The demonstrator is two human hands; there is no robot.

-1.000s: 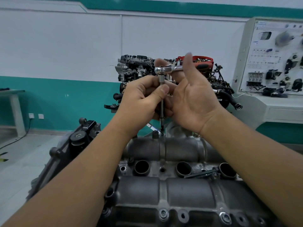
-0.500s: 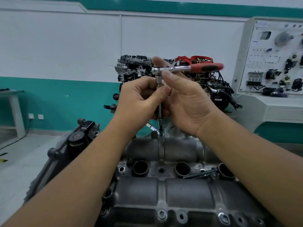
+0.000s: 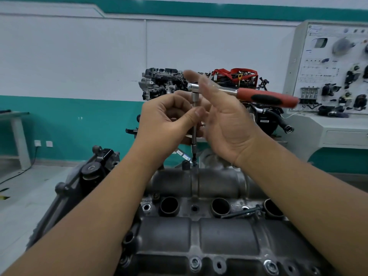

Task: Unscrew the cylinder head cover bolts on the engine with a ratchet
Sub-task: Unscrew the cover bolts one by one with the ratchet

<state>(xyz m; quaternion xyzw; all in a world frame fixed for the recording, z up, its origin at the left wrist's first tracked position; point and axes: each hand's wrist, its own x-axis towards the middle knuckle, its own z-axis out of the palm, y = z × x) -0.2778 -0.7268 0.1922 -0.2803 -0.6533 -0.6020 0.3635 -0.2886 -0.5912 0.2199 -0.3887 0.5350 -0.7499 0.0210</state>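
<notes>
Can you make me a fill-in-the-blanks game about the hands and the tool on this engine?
1. The ratchet has a handle coloured ____ and black.
2. The ____ hand pinches the extension bar.
3. The right hand has its fingers ____, not curled round the handle.
4. A loose bolt lies on the ____.

Missing words: red; left; straight; cylinder head cover

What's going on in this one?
A person is working a ratchet on a bolt at the far edge of the cylinder head cover. The left hand pinches the upright extension bar; the right hand is open against the handle. A loose bolt lies on the cover.
</notes>
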